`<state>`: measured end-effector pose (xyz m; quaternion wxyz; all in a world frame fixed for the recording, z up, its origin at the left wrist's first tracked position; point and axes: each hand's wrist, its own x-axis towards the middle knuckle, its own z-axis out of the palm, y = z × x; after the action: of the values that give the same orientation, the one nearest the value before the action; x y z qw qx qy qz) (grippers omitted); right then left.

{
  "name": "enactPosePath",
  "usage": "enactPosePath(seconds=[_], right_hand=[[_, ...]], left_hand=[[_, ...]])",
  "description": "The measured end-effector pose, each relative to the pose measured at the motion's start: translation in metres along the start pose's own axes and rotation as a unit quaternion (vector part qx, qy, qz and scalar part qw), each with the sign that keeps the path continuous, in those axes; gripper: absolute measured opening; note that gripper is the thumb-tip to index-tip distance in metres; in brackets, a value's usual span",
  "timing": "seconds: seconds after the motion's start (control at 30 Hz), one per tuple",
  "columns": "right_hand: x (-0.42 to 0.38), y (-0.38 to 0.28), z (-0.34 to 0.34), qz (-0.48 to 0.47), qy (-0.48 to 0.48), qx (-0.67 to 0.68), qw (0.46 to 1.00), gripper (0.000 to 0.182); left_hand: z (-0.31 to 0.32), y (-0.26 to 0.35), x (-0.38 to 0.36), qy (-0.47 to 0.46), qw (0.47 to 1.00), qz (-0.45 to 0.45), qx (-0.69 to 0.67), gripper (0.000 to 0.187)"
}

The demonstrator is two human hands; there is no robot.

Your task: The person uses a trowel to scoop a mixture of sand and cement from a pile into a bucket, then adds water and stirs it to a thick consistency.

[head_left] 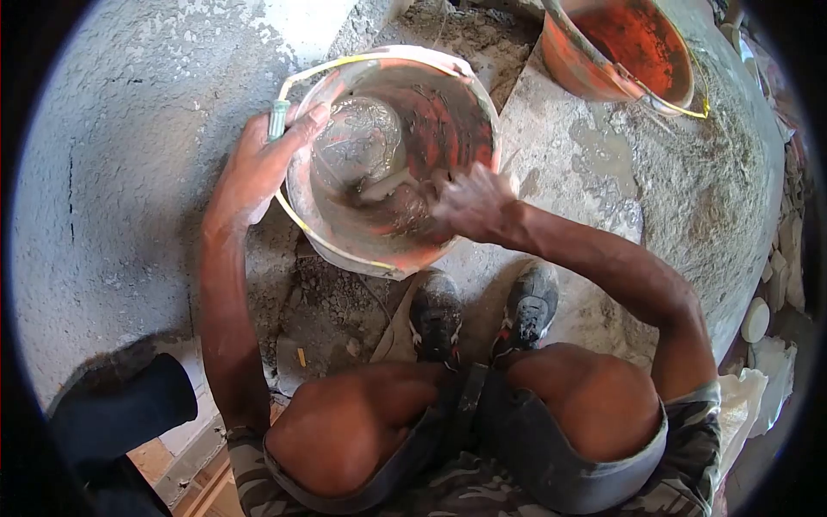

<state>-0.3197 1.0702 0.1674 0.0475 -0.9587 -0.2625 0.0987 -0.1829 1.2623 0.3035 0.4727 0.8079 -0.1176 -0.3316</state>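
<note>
Knees are showing nearest, bent, and just past them dusty shoes are standing on the rough floor. A dark, sleeve-like piece is lying toward the near left corner of the view; whose or what it is, I cannot tell.

Beyond the shoes, a bucket is sitting left of the floor's middle, its mouth facing up to the person. The left hand is gripping its left rim, thumb laid over the edge and fingers wrapping outside, while the green grip of the handle is resting against that hand. The right hand is dipping in over the right side, blurred; its fingers are looking bent, but whether they are closing on the pale tool beside them, I cannot tell. Wet grey mix is pooling at the bottom and smearing the reddish inner wall.

The step in hand is seeming to be stirring or scraping this mix. Going on with it would be calling for a firm left hold on the rim and a right-hand sweep along the smeared wall toward the pool.

Farther off, a wet patch is darkening the floor, and a second bucket is leaning near the floor's far edge, to the right.
</note>
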Motion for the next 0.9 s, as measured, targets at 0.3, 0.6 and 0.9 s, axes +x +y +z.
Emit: enactPosePath(seconds=[0.3,0.6,0.9], right_hand=[[-0.009,0.000,0.003,0.003,0.040,0.087,0.995,0.031],[0.003,0.019,0.003,0.040,0.003,-0.136,0.990,0.022],[-0.020,-0.019,0.009,0.044,0.000,0.159,0.986,0.016]], left_hand=[[0.006,-0.003,0.011,0.026,0.999,0.034,-0.008,0.050],[0.041,0.001,0.009,0.047,0.987,0.072,0.133,0.039],[0.062,0.013,-0.003,0.079,0.980,0.083,0.160,0.039]])
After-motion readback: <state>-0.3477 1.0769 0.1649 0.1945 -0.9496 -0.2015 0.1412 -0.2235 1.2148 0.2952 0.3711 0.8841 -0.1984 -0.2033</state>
